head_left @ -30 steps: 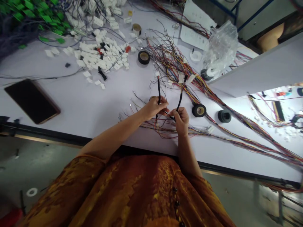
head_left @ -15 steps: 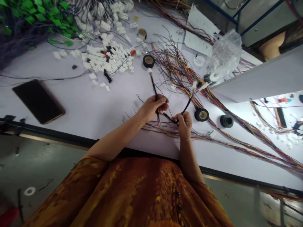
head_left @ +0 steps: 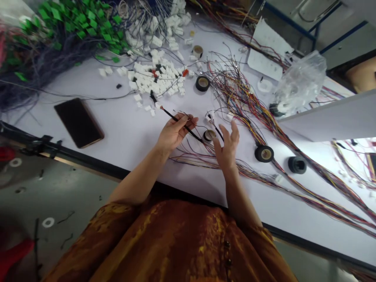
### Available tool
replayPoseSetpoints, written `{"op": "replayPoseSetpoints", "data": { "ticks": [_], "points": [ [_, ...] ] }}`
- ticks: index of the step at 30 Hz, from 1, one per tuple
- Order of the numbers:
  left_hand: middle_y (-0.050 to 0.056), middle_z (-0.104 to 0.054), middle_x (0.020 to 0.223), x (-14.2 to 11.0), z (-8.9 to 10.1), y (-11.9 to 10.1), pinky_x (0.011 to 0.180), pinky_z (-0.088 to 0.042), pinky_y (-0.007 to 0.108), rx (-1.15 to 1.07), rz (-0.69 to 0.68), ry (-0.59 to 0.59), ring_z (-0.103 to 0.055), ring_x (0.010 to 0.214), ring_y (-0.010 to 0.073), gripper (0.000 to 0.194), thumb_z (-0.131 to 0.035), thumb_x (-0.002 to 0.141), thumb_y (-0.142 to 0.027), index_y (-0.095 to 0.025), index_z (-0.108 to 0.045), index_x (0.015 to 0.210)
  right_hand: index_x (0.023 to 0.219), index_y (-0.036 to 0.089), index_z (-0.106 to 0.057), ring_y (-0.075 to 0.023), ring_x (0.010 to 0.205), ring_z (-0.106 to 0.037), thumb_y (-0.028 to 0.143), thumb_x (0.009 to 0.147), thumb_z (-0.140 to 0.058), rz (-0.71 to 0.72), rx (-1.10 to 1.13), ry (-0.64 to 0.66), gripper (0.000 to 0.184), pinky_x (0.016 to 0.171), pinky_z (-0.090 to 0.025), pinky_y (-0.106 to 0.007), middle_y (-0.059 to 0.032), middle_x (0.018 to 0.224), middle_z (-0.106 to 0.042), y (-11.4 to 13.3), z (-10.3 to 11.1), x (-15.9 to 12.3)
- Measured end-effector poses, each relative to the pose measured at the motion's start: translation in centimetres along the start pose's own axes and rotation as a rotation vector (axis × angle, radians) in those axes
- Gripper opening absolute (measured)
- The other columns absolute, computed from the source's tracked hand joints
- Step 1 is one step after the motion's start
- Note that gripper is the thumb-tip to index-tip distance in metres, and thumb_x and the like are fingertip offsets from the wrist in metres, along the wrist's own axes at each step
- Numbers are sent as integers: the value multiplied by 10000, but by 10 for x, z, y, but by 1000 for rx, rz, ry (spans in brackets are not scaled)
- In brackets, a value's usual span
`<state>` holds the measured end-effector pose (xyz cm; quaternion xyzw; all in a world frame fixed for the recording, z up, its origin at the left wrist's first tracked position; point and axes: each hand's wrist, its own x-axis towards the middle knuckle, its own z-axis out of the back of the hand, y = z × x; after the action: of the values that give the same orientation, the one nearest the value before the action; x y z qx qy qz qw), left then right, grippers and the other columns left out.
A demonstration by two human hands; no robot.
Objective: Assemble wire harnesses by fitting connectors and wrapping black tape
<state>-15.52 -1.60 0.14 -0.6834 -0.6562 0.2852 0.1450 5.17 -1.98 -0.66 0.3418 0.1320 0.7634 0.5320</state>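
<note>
My left hand (head_left: 176,131) is closed on a wire harness (head_left: 192,133) wrapped in black tape, pinched between thumb and fingers. One end of the harness points up-left and carries a small connector; thin loose wires stick out near my fingertips. My right hand (head_left: 227,147) has its fingers spread, with nothing gripped. Just left of its thumb is a small roll of black tape (head_left: 209,135). A short black-wrapped branch with a white connector (head_left: 209,118) lies between the two hands. Loose coloured wires (head_left: 194,159) run beneath both hands.
White connectors (head_left: 160,80) are heaped beyond my left hand, with a phone (head_left: 78,122) at left. More tape rolls (head_left: 202,83) and a black ring-shaped part (head_left: 297,165) lie about. Long wire bundles (head_left: 261,113) cross the right side, beside a plastic bag (head_left: 302,84) and a white panel (head_left: 329,117).
My right hand has let go of the harness and spread its fingers. My left hand has shifted left with the harness, now slanting. A tape roll now shows between the hands. The view has shifted.
</note>
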Motion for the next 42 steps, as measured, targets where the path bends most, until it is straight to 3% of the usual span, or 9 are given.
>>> {"op": "replayPoseSetpoints", "data": {
  "ticks": [3,6,15,20,24,26,31,37,42],
  "points": [
    [15,-685,916,-1,-1,-4,908,-563,307,55,-21,-14,-710,929,151,154,-747,824,-210,-151,-613,774,1062,206,-634,-248,1136,-587,360,939,-529,97,180,185,223,1000,-447,-429,-119,1147,-648,26,-10,28],
    [9,-676,866,-5,6,-12,832,-568,250,145,-72,-73,-696,862,117,201,-790,781,-271,-144,-635,774,807,201,-597,-158,789,-593,318,971,-462,52,377,293,242,784,-466,-311,-36,797,-633,50,-24,51],
    [-30,-633,650,-16,34,-37,472,-488,160,353,43,-357,-626,589,86,387,-858,636,-416,-156,-632,811,752,176,-655,-105,723,-588,432,845,-595,-407,1044,775,279,672,-459,-228,-20,765,-650,66,-68,78],
    [43,-697,680,-42,45,-57,482,-522,223,675,289,-316,-688,604,157,385,-782,714,-494,-149,-629,789,732,178,-630,-56,518,-453,403,703,-708,-842,1313,609,240,435,-321,-174,21,653,-564,46,-73,89],
    [69,-682,593,-64,63,-102,438,-467,241,1142,722,72,-627,478,157,376,-710,781,-502,-154,-629,666,726,181,-635,-47,413,-290,382,757,-653,-738,1276,427,204,391,-156,-199,63,482,-420,42,-82,88],
    [41,-661,579,-60,67,-121,470,-457,234,1264,582,37,-599,484,134,328,-655,829,-470,-167,-640,704,745,179,-648,-52,393,-263,413,803,-619,-662,1215,432,242,399,-148,-212,77,430,-364,46,-89,83],
    [47,-687,805,-4,67,-123,647,-458,281,1683,-181,-380,-593,658,147,186,-616,849,-358,-178,-662,836,784,177,-638,-44,433,-312,456,838,-611,-544,1127,420,285,409,-185,-216,46,557,-500,55,-100,72],
    [73,-664,915,38,68,-99,785,-429,346,1883,-171,-387,-588,815,224,216,-662,823,-316,-205,-685,1008,828,212,-515,-32,457,-332,393,819,-646,-546,1199,374,224,421,-219,-207,31,743,-619,56,-103,71],
    [70,-604,771,57,67,-99,835,-413,393,1770,-198,-322,-564,812,261,65,-711,704,-161,-195,-667,737,837,211,-521,-43,489,-324,323,777,-649,-562,1159,376,181,442,-234,-215,47,708,-567,54,-104,72]
  ]
}}
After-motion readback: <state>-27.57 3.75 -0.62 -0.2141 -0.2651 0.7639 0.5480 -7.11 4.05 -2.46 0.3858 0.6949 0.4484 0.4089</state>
